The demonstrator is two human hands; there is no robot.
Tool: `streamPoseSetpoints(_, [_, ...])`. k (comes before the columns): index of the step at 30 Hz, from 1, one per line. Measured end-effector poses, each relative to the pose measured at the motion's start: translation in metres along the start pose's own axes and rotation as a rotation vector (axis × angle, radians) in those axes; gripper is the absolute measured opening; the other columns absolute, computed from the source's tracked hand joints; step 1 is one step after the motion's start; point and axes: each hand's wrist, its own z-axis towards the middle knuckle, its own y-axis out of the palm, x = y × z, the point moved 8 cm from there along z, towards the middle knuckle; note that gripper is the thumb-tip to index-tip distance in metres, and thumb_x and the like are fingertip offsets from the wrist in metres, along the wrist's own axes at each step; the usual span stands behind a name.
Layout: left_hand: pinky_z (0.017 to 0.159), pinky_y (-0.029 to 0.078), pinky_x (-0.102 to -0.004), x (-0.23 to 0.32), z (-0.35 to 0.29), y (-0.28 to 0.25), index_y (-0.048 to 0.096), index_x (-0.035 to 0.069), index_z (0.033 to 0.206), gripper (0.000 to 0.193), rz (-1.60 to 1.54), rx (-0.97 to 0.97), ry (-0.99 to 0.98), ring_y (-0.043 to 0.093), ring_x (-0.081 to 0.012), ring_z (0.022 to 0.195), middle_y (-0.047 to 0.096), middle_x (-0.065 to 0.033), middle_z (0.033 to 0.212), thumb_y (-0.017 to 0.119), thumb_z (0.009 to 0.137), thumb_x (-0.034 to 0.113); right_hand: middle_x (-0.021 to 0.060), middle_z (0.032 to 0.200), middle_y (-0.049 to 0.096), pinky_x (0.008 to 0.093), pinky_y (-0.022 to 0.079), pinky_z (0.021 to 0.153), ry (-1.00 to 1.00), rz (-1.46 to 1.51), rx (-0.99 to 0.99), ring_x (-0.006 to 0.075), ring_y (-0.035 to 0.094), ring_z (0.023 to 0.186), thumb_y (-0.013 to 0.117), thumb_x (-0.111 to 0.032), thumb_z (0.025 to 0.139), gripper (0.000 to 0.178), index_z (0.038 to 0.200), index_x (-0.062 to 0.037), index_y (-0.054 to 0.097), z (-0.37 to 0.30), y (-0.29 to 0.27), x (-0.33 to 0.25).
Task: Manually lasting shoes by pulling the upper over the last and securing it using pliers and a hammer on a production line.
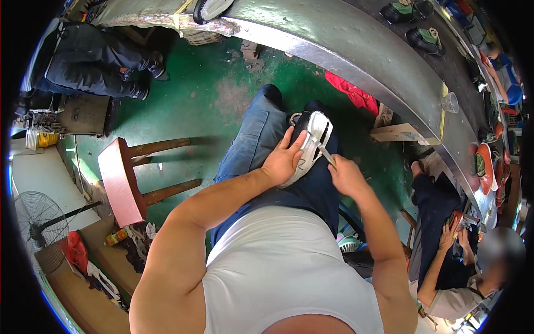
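A black shoe with a white underside point(315, 127) lies across my lap, its pale bottom turned up. My left hand point(282, 160) holds it from the left side, fingers stretched along the shoe and the thumb lower down. My right hand point(346, 175) is closed round a slim silvery tool point(324, 151). The tool's far end meets the white part of the shoe, close to my left fingertips. Its exact kind is too small to tell. A beige loop point(295, 118) shows at the shoe's upper left edge.
A long metal-edged workbench point(334, 33) curves across the top and right, bearing several shoes. A pink-topped stool point(120, 182) stands at left, near a fan point(38, 225). One person point(97, 61) is at upper left. Another person point(445, 267) sits at right, hands on a red object.
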Motion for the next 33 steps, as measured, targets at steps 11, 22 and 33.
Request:
streamPoseSetpoints(11, [0.100, 0.050, -0.0470, 0.021, 0.015, -0.014, 0.021, 0.033, 0.158, 0.063, 0.223, -0.466, -0.176, 0.059, -0.0491, 0.117, 0.009, -0.0392, 0.157, 0.048, 0.102, 0.037, 0.0268, 0.083, 0.065, 0.0537, 0.051, 0.074, -0.074, -0.033, 0.054, 0.0466, 0.064, 0.081, 0.047, -0.033, 0.103, 0.037, 0.095, 0.0020, 0.055, 0.043, -0.006, -0.022])
streamPoseSetpoints(22, [0.116, 0.032, -0.0355, -0.006, -0.034, -0.009, 0.011, -0.005, 0.156, 0.103, -0.287, -0.193, -0.260, 0.046, -0.0400, 0.136, 0.042, -0.0317, 0.148, 0.077, 0.083, 0.023, 0.0257, 0.090, 0.066, 0.0518, 0.050, 0.073, -0.103, 0.153, 0.006, 0.0467, 0.063, 0.085, 0.048, -0.033, 0.103, 0.036, 0.101, 0.0016, 0.058, -0.004, 0.002, -0.037])
streamPoseSetpoints(33, [0.091, 0.055, -0.0345, 0.120, 0.037, -0.166, 0.041, -0.001, 0.139, 0.073, -0.474, 0.069, 0.157, 0.068, -0.0244, 0.104, 0.067, -0.0217, 0.120, 0.078, 0.076, -0.002, 0.0030, 0.093, 0.066, 0.0271, 0.050, 0.073, 0.203, 0.932, 0.276, 0.0113, 0.061, 0.080, 0.057, -0.022, 0.100, 0.033, 0.124, 0.0007, 0.055, -0.079, 0.049, 0.037])
